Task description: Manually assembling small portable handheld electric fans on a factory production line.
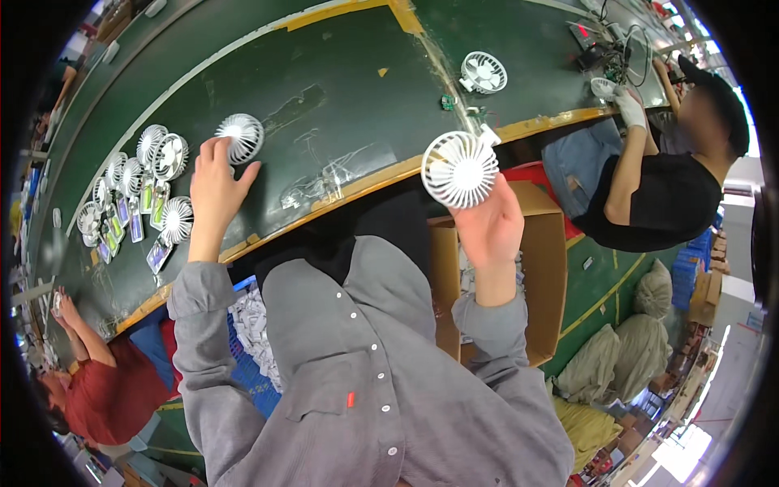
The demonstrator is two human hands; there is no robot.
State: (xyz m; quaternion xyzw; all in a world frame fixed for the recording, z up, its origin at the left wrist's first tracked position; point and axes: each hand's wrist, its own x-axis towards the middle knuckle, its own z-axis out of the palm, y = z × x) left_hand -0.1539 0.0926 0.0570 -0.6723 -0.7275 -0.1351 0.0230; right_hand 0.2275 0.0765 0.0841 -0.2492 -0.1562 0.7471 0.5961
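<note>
fan [460, 170] sits held in my right hand [489, 219], stem pointing away and rightward; second fan [242, 136] meets my left hand [217, 180], nearer the clustered fans [170, 156]; whether that one grips, i cannot tell.

A long workbench [349, 77] with a dark green top, edged in worn yellow tape [527, 128], runs through a busy workshop. To the right I see green floor [578, 280] marked with yellow lines [584, 313], where bulky pale sacks [629, 357] slump together. Beyond them stand blue stacks [688, 272] and brown cardboard boxes [714, 288]. White light [682, 454] glares at lower right.
</note>
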